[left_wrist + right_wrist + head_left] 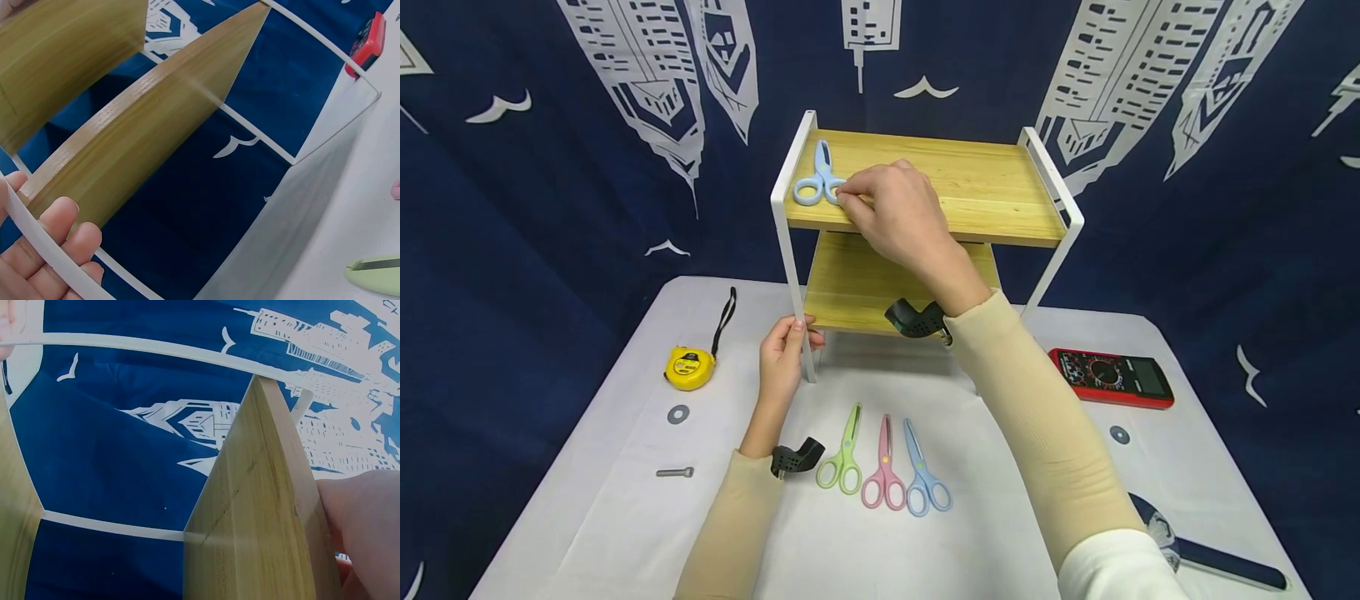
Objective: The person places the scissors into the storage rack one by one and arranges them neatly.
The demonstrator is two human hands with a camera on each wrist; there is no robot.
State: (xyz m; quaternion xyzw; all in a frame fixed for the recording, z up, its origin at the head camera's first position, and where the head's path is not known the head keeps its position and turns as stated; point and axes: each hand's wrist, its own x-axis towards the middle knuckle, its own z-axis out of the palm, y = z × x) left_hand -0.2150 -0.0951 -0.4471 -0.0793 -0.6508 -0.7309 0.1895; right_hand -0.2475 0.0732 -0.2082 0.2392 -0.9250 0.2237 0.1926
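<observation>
Pinching blue scissors [825, 173], right hand [897, 208] has 1 shelved; 3 scissors [885, 461] remain near left hand [782, 358] fingers clamped on white leg [788, 258].

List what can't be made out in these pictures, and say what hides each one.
1. Head view: blue scissors on the shelf, one loop partly covered by the right hand.
2. Head view: dark-handled tool, partly covered by the right sleeve.
3. Head view: meter, its lettering too small to read.
4. Left wrist view: green scissors, handles cut off by the right edge.
</observation>
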